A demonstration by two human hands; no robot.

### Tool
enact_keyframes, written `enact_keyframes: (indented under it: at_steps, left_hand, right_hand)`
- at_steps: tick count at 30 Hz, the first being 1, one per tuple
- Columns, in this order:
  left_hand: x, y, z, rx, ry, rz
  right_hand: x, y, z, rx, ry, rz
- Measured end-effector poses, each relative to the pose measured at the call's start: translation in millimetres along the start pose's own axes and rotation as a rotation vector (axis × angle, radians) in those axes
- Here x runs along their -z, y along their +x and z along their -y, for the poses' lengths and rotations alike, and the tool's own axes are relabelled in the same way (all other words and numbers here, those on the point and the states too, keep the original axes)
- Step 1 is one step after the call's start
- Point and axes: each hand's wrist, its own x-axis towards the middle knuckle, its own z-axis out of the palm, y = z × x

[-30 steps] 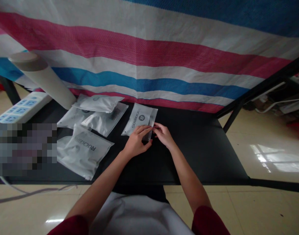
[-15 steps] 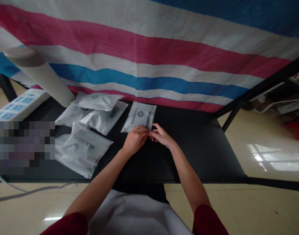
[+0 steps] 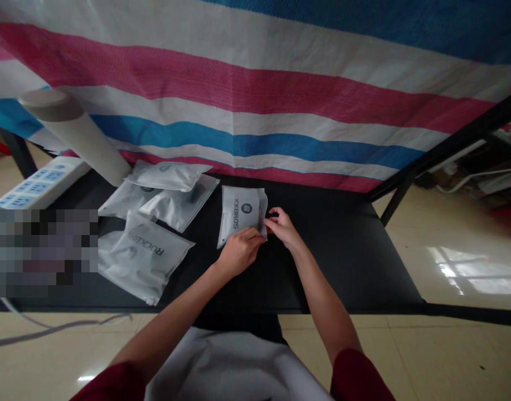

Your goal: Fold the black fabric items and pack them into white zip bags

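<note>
A small frosted plastic bag with dark lettering and a round logo lies on the black table. Its right edge faces my right hand, whose thumb and finger pinch that edge. My left hand grips the bag's near right corner, its fingers closed over the plastic. Left of my hands rests a larger frosted bag with printed letters. Behind that one, several more frosted bags overlap in a pile. What the small bag contains cannot be made out.
A pale cylindrical bottle leans in view at the back left, beside a white power strip. Striped sheeting hangs along the table's far side. Cables run at the lower left, near a blurred-out patch.
The small bag has turned slightly and shifted nearer and to the right. My left hand has moved a little toward me and right with it, and my right hand now sits at its right edge.
</note>
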Motion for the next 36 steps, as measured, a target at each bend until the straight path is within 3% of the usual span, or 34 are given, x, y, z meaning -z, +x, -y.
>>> enact_keyframes:
  at_steps: [4, 7, 10, 14, 17, 22, 25, 36]
  left_hand:
    - [-10.3, -18.8, -28.3, -0.041, -0.128, -0.009]
    - [-17.2, -30.2, -42.3, -0.148, -0.168, 0.025]
    - [-21.7, -32.2, -46.5, -0.225, -0.195, 0.047]
    - [-23.1, -28.4, -44.6, -0.213, -0.216, 0.024]
    - [-21.5, -27.1, -43.8, -0.169, -0.221, 0.006]
    - [-17.3, -28.3, -43.5, -0.094, -0.255, 0.022]
    - [-16.4, -29.7, -43.4, -0.048, -0.25, 0.013]
    - [-18.9, -29.1, -44.4, -0.057, -0.158, 0.077]
  right_hand:
    - [19.3, 11.6, -5.1, 0.058, -0.041, -0.108]
    - [33.6, 18.4, -9.2, 0.124, -0.099, -0.225]
    - [41.4, 21.2, -9.4, 0.169, -0.099, -0.296]
    - [40.8, 16.5, -0.1, 0.132, -0.069, -0.282]
    - [36.6, 5.9, 8.4, 0.065, -0.138, -0.186]
    - [30.3, -19.7, 13.0, -0.022, -0.367, 0.256]
    - [28.0, -31.9, 9.7, -0.037, -0.382, 0.381]
    - [16.0, -44.3, -12.8, 0.078, -0.235, 0.247]
